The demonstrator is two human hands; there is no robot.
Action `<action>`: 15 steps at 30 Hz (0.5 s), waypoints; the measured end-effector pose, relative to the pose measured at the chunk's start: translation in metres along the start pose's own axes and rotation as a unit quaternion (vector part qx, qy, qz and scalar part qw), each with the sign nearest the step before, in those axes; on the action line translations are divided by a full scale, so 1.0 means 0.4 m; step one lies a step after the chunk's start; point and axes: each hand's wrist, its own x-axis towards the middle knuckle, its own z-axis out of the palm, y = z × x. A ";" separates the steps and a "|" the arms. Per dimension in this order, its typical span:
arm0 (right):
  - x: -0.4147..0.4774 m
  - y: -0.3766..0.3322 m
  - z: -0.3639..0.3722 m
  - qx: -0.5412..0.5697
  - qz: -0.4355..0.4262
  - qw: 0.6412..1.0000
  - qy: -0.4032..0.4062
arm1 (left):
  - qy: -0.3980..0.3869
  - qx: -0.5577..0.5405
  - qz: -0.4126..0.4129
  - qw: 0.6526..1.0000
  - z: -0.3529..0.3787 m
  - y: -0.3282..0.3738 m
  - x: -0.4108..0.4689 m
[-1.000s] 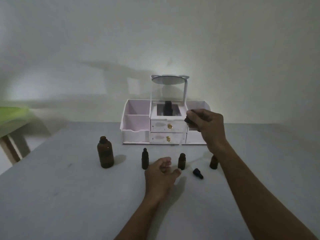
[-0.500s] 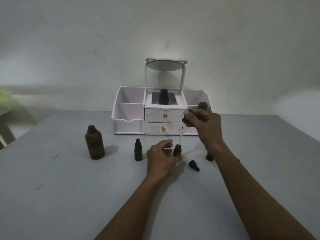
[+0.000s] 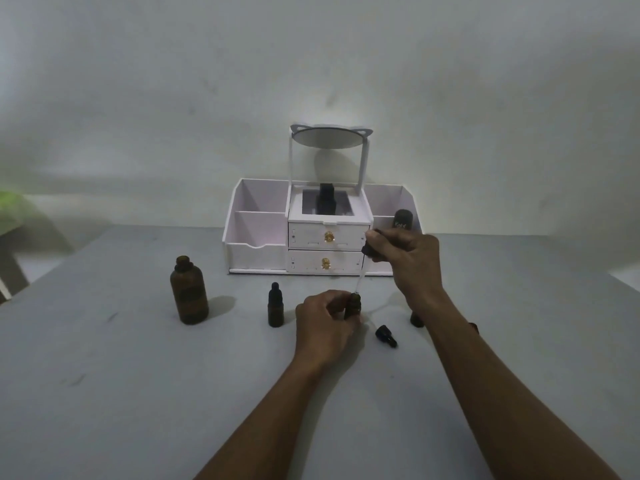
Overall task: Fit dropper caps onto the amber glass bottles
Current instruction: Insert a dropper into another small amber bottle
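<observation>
On the grey desk (image 3: 138,393), a small amber bottle (image 3: 354,305) is gripped upright by the curled fingers (image 3: 332,301) of the left hand (image 3: 323,323). A loose dropper cap (image 3: 385,336) is seen lying on its side at 4 o'clock from it. At 9 o'clock a capped small bottle (image 3: 275,310) stands, and beyond it a large amber bottle (image 3: 189,291), uncapped. A further small bottle (image 3: 416,318) is partly hidden behind the right wrist at 3 o'clock. At 1 o'clock a pipette cap (image 3: 367,250) is pinched by the right hand (image 3: 408,261), its glass tube tilted, tip at the gripped bottle's mouth. A white organiser (image 3: 256,251) is set at 12 o'clock.
</observation>
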 end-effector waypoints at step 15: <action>-0.003 -0.005 -0.004 -0.008 -0.027 0.999 -0.019 | -0.003 0.032 0.003 0.999 0.007 -0.010 0.012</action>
